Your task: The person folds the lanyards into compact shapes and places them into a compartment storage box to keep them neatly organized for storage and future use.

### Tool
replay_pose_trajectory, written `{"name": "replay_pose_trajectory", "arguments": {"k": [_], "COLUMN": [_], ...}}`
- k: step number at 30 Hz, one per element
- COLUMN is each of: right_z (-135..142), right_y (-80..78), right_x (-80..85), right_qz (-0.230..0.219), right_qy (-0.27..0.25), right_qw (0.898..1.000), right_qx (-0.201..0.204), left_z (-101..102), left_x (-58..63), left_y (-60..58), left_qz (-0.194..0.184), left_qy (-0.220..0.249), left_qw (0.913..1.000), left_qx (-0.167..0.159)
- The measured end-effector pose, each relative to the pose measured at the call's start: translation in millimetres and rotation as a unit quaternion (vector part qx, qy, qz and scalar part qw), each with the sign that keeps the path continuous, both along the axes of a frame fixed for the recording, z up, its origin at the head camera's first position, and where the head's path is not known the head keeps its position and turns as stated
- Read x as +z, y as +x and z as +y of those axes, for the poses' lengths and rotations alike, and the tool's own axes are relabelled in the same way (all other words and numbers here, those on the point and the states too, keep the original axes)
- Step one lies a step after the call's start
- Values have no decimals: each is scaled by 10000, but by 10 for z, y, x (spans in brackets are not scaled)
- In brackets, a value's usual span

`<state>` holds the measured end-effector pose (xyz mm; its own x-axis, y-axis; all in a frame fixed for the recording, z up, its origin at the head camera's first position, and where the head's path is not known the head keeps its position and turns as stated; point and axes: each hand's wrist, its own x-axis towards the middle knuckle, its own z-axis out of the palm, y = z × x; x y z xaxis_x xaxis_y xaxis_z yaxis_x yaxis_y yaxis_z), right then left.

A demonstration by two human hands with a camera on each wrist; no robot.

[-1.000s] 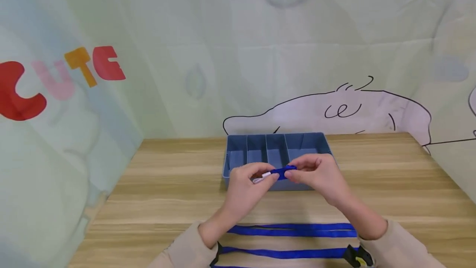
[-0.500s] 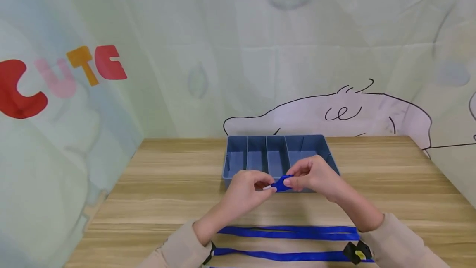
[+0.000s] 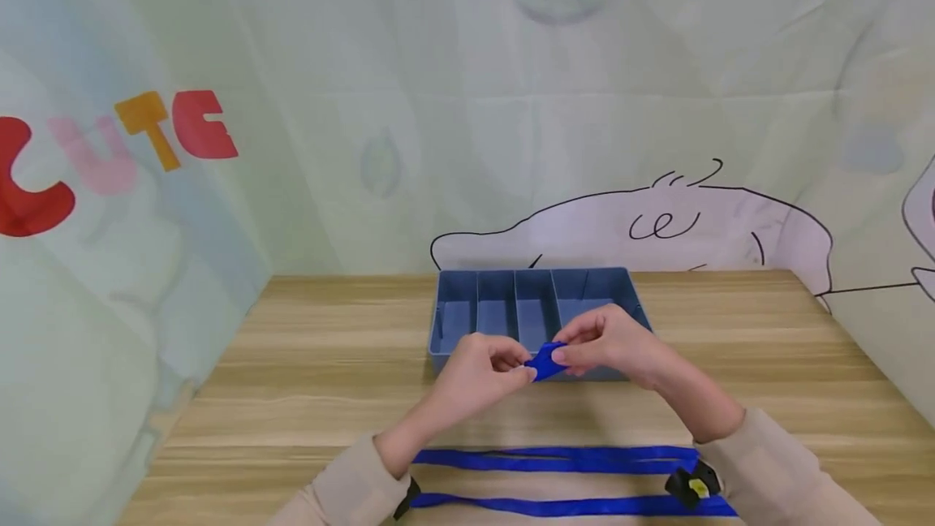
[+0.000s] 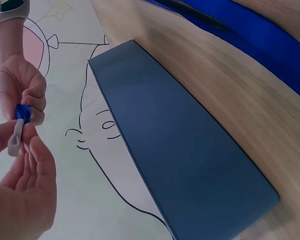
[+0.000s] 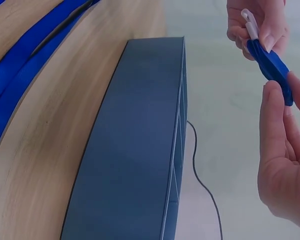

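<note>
A small folded blue strap (image 3: pixel 544 362), lanyard-like, is held up between both hands, overlapping the front of the tray in the head view. A white plastic loop (image 5: pixel 250 24) sticks out of its left end. My left hand (image 3: pixel 482 372) pinches the strap near that loop, between thumb and fingers. My right hand (image 3: pixel 612 343) pinches the other end with thumb and fingertips. In the head view the left fingers hide the white loop. The strap slants, its right end higher.
Behind the hands stands a blue-grey tray (image 3: pixel 435 346) with several compartments, on a wooden table (image 3: pixel 321 364). Long flat blue straps (image 3: pixel 555 459) lie across the table's near side, under the forearms. A printed curtain (image 3: pixel 329 128) hangs behind the table.
Both hands have lowered a little and the strap has gone from nearly level to slanting. The white loop has passed out of sight behind the left fingers in the head view.
</note>
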<state>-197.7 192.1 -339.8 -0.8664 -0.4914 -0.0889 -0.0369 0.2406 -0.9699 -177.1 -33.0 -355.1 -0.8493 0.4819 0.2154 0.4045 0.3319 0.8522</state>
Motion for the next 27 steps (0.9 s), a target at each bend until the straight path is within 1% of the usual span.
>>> {"name": "replay_pose_trajectory", "arguments": {"k": [3,6,8,11,13,15,18,20,23,25,27], "right_z": [9,58,93,141,174,218,325,417,563,644,714], "right_y": [-34,-53,-63,-99,-142,-203,-303,-360,-423,-449,-466], "right_x": [-13,-30,-34,-28,-16,-7,-29,-57,-100,-110,-122], "right_qz": [58,155,177,81,-52,-86,35,160,336,436,539], "right_qy": [-95,-211,-295,-370,-358,-188,156,411,648,764,866], "right_qw": [9999,9996,9992,9992,9993,9992,9965,9917,9819,9747,9680], "right_qx": [37,142,179,109,-70,-338,-816,-1212,-1748,-2054,-2291], "left_z": [-21,-28,-30,-48,-75,-114,-184,-236,-320,-370,-411], "left_x": [-6,-20,-34,-47,-55,-62,-75,-84,-98,-104,-110], "left_y": [-36,-54,-59,-70,-97,-141,-223,-268,-321,-353,-383], "left_qz": [-40,30,154,403,571,719,865,907,979,1028,1107], "left_qy": [42,-19,-112,-263,-359,-409,-418,-409,-415,-486,-587], "left_qw": [9999,9999,9997,9981,9960,9934,9900,9880,9840,9783,9705], "left_qx": [104,136,177,383,586,799,1037,1185,1430,1729,2059]}}
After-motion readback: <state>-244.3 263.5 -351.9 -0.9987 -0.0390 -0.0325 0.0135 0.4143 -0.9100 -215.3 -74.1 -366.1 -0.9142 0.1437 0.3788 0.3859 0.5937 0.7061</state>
